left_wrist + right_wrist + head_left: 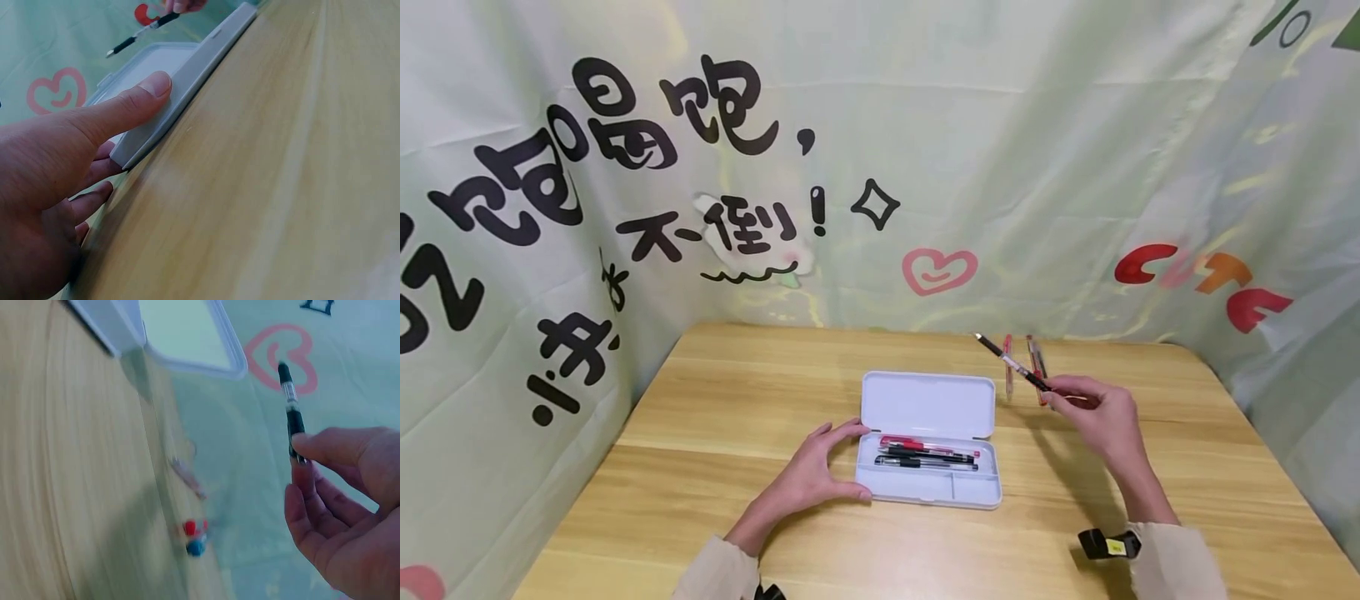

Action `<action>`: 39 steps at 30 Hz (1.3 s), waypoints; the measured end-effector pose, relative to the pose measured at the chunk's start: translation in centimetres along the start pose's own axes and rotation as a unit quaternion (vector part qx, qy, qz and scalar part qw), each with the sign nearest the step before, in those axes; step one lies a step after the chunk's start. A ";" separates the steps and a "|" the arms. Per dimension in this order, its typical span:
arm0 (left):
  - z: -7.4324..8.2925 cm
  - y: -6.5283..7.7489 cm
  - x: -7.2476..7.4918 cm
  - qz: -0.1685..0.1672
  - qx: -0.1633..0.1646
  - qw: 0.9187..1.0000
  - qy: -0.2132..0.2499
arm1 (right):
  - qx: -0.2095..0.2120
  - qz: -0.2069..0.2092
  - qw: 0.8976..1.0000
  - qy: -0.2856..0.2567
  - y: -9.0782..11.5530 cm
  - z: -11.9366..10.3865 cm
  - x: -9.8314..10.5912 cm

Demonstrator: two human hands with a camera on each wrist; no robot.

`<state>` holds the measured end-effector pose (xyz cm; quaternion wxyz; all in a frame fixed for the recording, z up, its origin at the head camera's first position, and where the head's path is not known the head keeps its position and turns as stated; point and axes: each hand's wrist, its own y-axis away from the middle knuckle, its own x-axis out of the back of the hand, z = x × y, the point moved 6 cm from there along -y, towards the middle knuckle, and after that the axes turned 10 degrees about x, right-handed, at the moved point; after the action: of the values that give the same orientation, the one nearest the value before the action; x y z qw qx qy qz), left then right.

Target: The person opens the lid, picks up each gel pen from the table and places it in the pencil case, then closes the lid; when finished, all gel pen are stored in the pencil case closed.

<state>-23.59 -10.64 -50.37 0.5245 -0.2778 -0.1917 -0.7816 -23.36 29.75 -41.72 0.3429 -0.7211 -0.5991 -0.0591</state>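
Slim black pen with a clear, white-marked middle (1012, 362), held aloft over the far right of the wood-grain tabletop (737, 375), pale tip pointing far and left. Pinched near its rear end between thumb and forefinger of the right hand (1097, 412), the other fingers loosely bent beneath; probably gripped so far back to leave most of the barrel free to aim. Over to the left, spanning the short end of a whitish rectangular plastic pen case (902, 483), the left hand (816, 471): thumb against the near wall, forefinger at the hinge corner, remaining fingers spread, likely to keep so light a box from sliding. Matching lid (927, 400) folded back on the far side, leaving the compartments uncovered. Inside, lengthwise in the far compartment, one red pen (910, 444) and dark pens (925, 465), perhaps there for the long slot; across the near row, a low divider (952, 485), a possible obstacle to anything long. Toward the far edge, a clear pen with a pinkish-red end (1009, 367) and, just right, red-and-dark pens (1037, 360), partly behind the fingers; touching or apart, impossible to tell. Beyond, a pale green printed curtain (1052, 167), limiting reach that way.
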 end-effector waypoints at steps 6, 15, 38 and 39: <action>0.0 0.0 0.0 0.000 -0.002 1.000 0.006 | 0.013 -0.076 0.995 -0.055 0.5 -1.1 -3.3; 0.0 0.0 0.1 0.000 0.013 1.000 -0.006 | 0.071 -0.150 0.983 -0.085 1.2 -2.3 -7.5; 0.1 0.1 -0.1 0.000 0.013 1.000 0.012 | 0.118 -0.298 0.946 -0.058 3.2 -3.4 -11.6; 0.1 0.1 -0.1 -0.001 0.014 1.000 0.013 | 0.119 -0.300 0.945 -0.057 3.2 -3.5 -11.6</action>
<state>-23.43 -10.51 -50.35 0.5299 -0.2595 -0.1963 -0.7832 -22.50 18.12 -46.21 0.3578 -0.4646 -0.8087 -0.0468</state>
